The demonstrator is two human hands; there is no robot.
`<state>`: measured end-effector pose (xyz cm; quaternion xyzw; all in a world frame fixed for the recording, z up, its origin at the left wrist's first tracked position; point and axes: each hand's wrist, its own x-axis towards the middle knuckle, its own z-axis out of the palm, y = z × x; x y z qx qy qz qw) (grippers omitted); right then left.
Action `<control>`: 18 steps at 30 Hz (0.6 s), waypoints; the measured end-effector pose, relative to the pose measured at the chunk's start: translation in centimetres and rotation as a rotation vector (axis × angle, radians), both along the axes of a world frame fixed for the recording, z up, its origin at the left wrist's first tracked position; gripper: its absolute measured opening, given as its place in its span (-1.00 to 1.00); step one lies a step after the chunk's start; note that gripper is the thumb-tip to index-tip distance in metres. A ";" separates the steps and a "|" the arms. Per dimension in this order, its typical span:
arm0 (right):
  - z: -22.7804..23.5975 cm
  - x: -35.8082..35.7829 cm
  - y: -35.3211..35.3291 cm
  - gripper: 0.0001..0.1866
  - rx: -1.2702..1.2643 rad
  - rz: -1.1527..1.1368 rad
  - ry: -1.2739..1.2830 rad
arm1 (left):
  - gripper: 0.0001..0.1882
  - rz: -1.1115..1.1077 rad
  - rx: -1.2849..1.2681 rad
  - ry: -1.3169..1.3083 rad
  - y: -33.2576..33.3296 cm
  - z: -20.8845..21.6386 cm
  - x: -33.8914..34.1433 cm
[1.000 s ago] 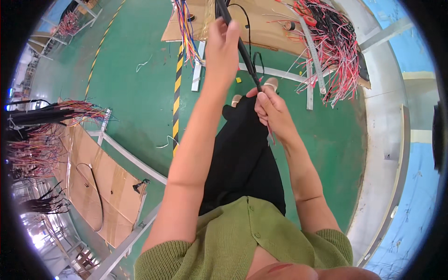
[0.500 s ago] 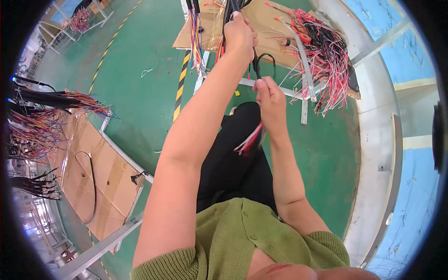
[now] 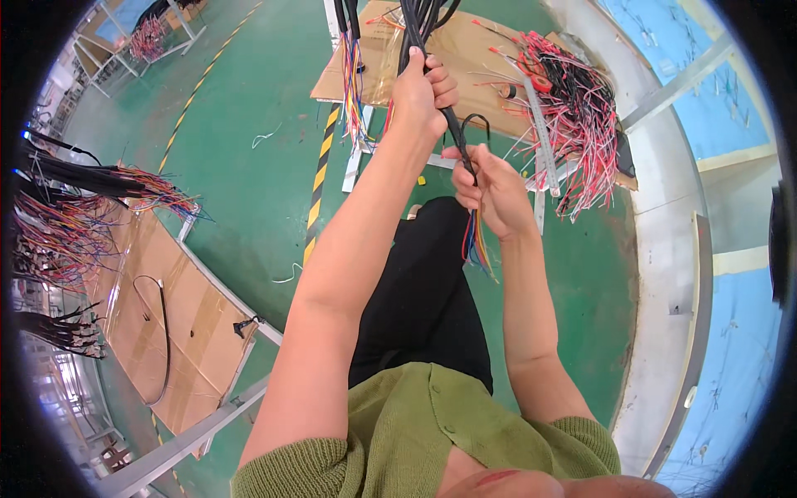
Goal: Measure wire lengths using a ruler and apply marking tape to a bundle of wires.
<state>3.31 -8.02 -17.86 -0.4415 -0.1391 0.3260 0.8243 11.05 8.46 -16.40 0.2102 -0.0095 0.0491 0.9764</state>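
A bundle of black-sheathed cables (image 3: 422,23) hangs down from the top of the view. My left hand (image 3: 422,90) is closed around it, fingers wrapped about the black sheathing. Lower and to the right, my right hand (image 3: 491,187) is closed on the same bundle near its end. Below the right hand, loose coloured wires (image 3: 476,245) in blue, red and yellow dangle from the sheathing. A thin black loop (image 3: 476,123) sticks out beside the bundle between the two hands.
A cardboard-topped table (image 3: 477,62) stands ahead. On its right lie a heap of black cables with red and white ends (image 3: 573,116), a metal ruler (image 3: 541,133) and red-handled scissors (image 3: 540,84). More wire bundles (image 3: 158,184) hang at left, above another cardboard surface (image 3: 203,324).
My left hand has come slightly nearer along the bundle. My right hand has turned and shifted right and down, and the wire ends now hang downward instead of pointing left.
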 end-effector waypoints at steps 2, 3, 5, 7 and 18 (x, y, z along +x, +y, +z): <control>-1.0 0.6 0.1 -0.59 0.038 0.136 0.045 | -0.58 -0.043 -0.028 -0.022 0.1 -0.3 0.3; -1.5 0.5 0.7 -0.58 0.140 0.151 0.094 | -0.57 -0.132 -0.153 -0.060 0.2 -0.5 0.4; -1.8 0.4 1.3 -0.58 0.244 0.169 0.143 | -0.57 -0.217 -0.277 -0.100 0.4 -0.7 0.6; -0.6 -0.4 2.2 -0.62 0.193 0.002 0.298 | -0.56 -0.313 -0.360 -0.163 0.8 -1.2 0.3; -4.1 -2.1 3.2 -0.70 -0.863 -0.644 -1.299 | -0.52 1.001 1.492 -0.125 -3.7 -1.7 -1.1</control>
